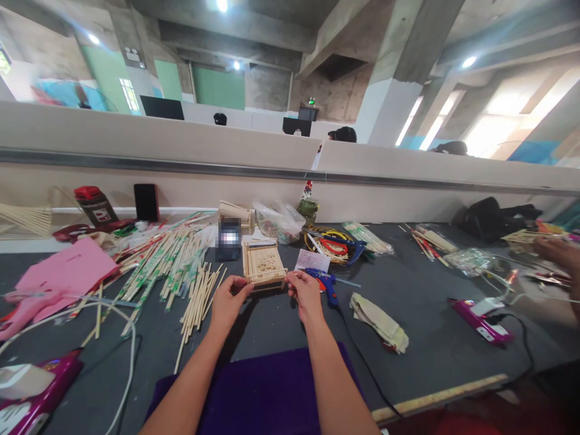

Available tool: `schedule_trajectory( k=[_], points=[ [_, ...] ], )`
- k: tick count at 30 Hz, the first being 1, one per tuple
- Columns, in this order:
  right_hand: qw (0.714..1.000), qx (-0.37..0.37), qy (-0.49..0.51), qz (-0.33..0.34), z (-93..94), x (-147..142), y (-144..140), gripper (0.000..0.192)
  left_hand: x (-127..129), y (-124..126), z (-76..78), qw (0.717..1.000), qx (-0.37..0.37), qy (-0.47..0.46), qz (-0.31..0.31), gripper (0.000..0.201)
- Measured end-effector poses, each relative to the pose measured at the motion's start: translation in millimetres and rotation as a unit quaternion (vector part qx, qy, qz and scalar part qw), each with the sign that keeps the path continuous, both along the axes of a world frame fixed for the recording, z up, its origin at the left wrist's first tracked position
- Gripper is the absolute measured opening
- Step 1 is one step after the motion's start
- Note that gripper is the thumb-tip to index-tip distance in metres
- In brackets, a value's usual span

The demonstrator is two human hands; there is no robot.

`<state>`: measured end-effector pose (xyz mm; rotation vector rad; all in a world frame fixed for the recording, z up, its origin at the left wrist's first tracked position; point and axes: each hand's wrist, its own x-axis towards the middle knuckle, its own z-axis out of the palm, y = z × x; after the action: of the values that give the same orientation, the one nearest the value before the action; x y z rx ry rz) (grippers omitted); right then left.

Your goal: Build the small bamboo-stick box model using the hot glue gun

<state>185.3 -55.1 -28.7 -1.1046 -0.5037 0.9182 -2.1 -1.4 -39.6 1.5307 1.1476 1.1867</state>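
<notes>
A small box-like frame built of pale wooden sticks sits on the dark table in front of me, with small round stick ends showing inside it. My left hand pinches its near left corner between thumb and fingers. At the near right corner, the fingertips of my right hand are closed on the frame's edge, by the end of a thin stick along its front. Just beyond my right hand lies a blue glue gun, beside a white printed card. Loose wooden sticks are piled left of my left hand.
Packaged sticks and pink sheets spread leftward. Power strips with cables flank the workspace. A glove lies right of the glue gun's cord. A partition stands behind. Another person's hand is at far right.
</notes>
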Motion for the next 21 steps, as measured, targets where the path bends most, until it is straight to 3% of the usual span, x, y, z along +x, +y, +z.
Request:
schedule_trajectory(
  k=[21],
  points=[
    [0.999, -0.022, 0.001, 0.029, -5.1, 9.7, 3.0, 0.031, -2.4, 1.8, -1.5, 0.999, 0.016, 0.035, -0.007, 0.035]
  ],
)
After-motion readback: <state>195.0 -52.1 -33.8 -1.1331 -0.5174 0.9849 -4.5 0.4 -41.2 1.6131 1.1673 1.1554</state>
